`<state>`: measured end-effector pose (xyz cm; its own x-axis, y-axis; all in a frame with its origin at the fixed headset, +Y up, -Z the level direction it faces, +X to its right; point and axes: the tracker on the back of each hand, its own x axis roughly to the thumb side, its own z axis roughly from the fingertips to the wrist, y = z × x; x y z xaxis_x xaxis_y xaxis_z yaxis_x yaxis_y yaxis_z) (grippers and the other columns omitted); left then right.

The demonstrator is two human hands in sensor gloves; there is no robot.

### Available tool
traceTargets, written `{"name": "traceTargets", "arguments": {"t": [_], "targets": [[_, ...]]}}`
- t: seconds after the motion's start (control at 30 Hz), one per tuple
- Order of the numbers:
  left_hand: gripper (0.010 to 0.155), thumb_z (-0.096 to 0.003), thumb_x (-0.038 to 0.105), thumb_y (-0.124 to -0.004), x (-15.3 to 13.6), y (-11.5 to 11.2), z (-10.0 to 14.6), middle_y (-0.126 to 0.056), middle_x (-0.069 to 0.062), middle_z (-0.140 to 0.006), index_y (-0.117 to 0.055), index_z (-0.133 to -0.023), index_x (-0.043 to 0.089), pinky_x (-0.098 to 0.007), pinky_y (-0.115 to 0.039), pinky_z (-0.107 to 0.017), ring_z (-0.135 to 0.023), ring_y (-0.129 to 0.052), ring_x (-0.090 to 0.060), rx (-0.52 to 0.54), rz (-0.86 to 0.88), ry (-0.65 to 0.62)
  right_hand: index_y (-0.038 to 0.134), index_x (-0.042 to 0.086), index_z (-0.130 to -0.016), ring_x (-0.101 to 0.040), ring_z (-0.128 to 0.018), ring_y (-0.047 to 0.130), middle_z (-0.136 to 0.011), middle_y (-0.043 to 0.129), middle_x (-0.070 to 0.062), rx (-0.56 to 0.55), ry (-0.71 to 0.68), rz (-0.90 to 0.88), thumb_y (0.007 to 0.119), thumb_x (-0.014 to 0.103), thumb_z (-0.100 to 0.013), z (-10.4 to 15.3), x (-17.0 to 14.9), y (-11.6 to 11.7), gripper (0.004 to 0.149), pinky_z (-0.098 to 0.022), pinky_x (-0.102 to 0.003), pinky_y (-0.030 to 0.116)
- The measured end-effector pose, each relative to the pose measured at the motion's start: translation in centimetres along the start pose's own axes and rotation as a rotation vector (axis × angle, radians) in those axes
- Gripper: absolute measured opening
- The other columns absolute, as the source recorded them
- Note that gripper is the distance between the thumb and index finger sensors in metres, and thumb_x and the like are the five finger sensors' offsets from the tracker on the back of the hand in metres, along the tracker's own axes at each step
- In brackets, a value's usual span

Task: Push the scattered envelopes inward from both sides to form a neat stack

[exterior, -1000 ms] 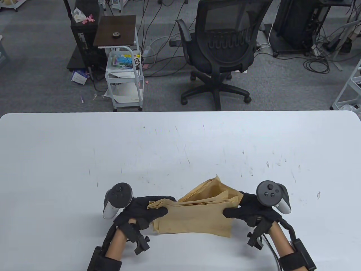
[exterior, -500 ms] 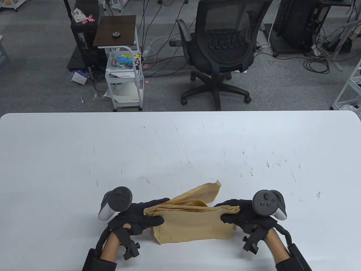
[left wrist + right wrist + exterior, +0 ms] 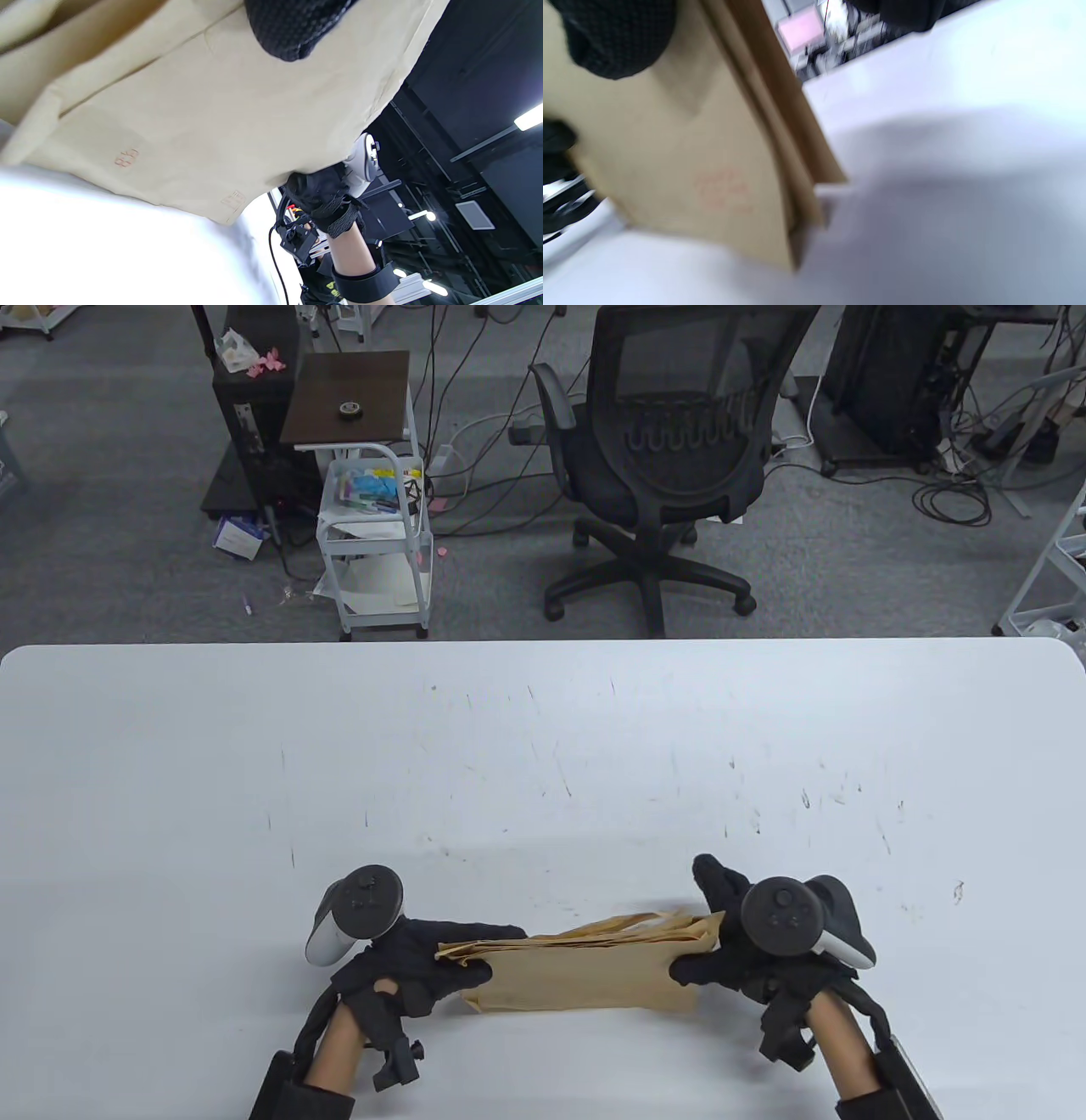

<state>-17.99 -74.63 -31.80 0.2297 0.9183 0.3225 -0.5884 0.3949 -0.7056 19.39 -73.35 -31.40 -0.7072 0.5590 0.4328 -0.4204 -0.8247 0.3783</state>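
Envelopes (image 3: 585, 971) stood on edge as one brown bundle near the tabletop's (image 3: 543, 746) front edge. My left hand (image 3: 420, 959) gripped their left end; my right hand (image 3: 730, 950) gripped the right end, one finger raised. Right wrist view blurred.

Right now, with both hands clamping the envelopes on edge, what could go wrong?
1. The envelopes stand upright on the table; letting go may tip or fan them.
2. Top edges look uneven near the right hand, so sheets could slip out.
3. Harder squeezing from the left hand may buckle the paper.
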Motion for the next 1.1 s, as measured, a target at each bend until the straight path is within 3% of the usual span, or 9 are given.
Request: {"name": "traceTargets", "arguments": {"t": [0.1, 0.17, 0.3, 0.4, 0.53, 0.67, 0.73, 1.03, 1.1], "targets": [[0.051, -0.048, 0.019, -0.077, 0.1, 0.0, 0.1, -0.085, -0.003, -0.101, -0.074, -0.096, 0.036, -0.064, -0.063, -0.072, -0.094, -0.084, -0.039, 0.01, -0.017, -0.002, -0.001, -0.01, -0.101, -0.071, -0.093, 0.033, -0.113, 0.015, -0.037, -0.081, -0.091, -0.275, 0.084, 0.049, -0.039, -0.8, -0.5, 0.5, 0.12, -0.061, -0.08, 0.034], [0.052, -0.0496, 0.023, -0.077, -0.2, 0.3, 0.3, -0.082, -0.005, -0.103, -0.069, -0.1, 0.033, -0.065, -0.061, -0.072, -0.096, -0.081, -0.041, 0.053, -0.021, 0.018, 0.038, 0.003, -0.109, -0.066, -0.094, 0.05, -0.113, 0.057, -0.024, -0.069, -0.118, -0.394, 0.085, 0.045, -0.041, -1.2, -1.1, 0.8, 0.093, -0.06, -0.08, 0.039], [0.06, -0.0489, 0.035, -0.081, 0.5, 0.6, 0.4, -0.075, -0.01, -0.106, -0.062, -0.105, 0.028, -0.068, -0.058, -0.072, -0.098, -0.074, -0.046, 0.158, 0.001, -0.065, 0.08, 0.018, -0.088, -0.053, -0.085, 0.079, -0.091, 0.092, -0.01, -0.179, -0.179, -0.361, 0.086, 0.032, -0.043, -0.8, 0.3, -0.2, 0.048, -0.059, -0.078, 0.05], [0.063, -0.0468, 0.038, -0.083, 1.2, 0.6, 0.6, -0.076, -0.007, -0.107, -0.061, -0.105, 0.03, -0.068, -0.057, -0.073, -0.1, -0.074, -0.042, 0.277, -0.06, -0.102, 0.074, 0.018, -0.094, -0.05, -0.087, 0.079, -0.096, 0.088, -0.01, -0.276, -0.163, -0.311, 0.086, 0.037, -0.041, -0.1, 1.0, -1.2, 0.057, -0.061, -0.077, 0.05], [0.07, -0.0471, 0.041, -0.082, -0.4, 0.0, 0.3, -0.066, -0.013, -0.111, -0.053, -0.109, 0.026, -0.072, -0.049, -0.073, -0.103, -0.063, -0.05, 0.135, -0.227, 0.079, 0.075, 0.014, -0.095, -0.055, -0.084, 0.078, -0.095, 0.089, -0.015, -0.12, -0.058, -0.197, 0.086, 0.035, -0.042, -0.9, -0.6, 1.2, 0.058, -0.06, -0.078, 0.049], [0.065, -0.0463, 0.04, -0.083, 1.3, -0.2, 0.3, -0.071, -0.01, -0.109, -0.059, -0.106, 0.028, -0.07, -0.052, -0.074, -0.103, -0.067, -0.045, 0.226, -0.276, -0.013, 0.078, 0.019, -0.091, -0.046, -0.084, 0.084, -0.091, 0.092, -0.008, -0.313, -0.138, -0.252, 0.085, 0.036, -0.042, -0.5, 0.9, -0.5, 0.053, -0.061, -0.074, 0.053], [0.064, -0.0461, 0.041, -0.082, 0.2, -0.6, -0.1, -0.073, -0.01, -0.108, -0.061, -0.105, 0.029, -0.07, -0.053, -0.073, -0.101, -0.069, -0.046, 0.18, -0.347, 0.075, 0.078, 0.017, -0.092, -0.049, -0.083, 0.082, -0.092, 0.092, -0.011, -0.208, -0.046, -0.248, 0.085, 0.035, -0.042, -0.8, -0.2, 0.9, 0.053, -0.061, -0.075, 0.052], [0.051, -0.0485, 0.039, -0.078, 0.1, -1.4, -0.6, -0.088, -0.009, -0.095, -0.073, -0.098, 0.028, -0.064, -0.062, -0.071, -0.092, -0.083, -0.042, 0.188, -0.289, 0.03, 0.08, 0.019, -0.089, -0.048, -0.081, 0.085, -0.088, 0.095, -0.007, -0.142, 0.004, -0.159, 0.081, 0.036, -0.045, -0.7, -0.7, 1.3, 0.048, -0.061, -0.076, 0.05], [0.052, -0.0485, 0.039, -0.078, 0.8, -1.5, -0.7, -0.087, -0.009, -0.096, -0.072, -0.099, 0.026, -0.064, -0.061, -0.071, -0.093, -0.082, -0.042, 0.19, -0.249, 0.018, 0.082, 0.017, -0.088, -0.045, -0.08, 0.086, -0.085, 0.097, -0.01, -0.256, -0.037, -0.19, 0.082, 0.035, -0.045, -0.6, 0.0, 0.0, 0.047, -0.062, -0.075, 0.051]]}}
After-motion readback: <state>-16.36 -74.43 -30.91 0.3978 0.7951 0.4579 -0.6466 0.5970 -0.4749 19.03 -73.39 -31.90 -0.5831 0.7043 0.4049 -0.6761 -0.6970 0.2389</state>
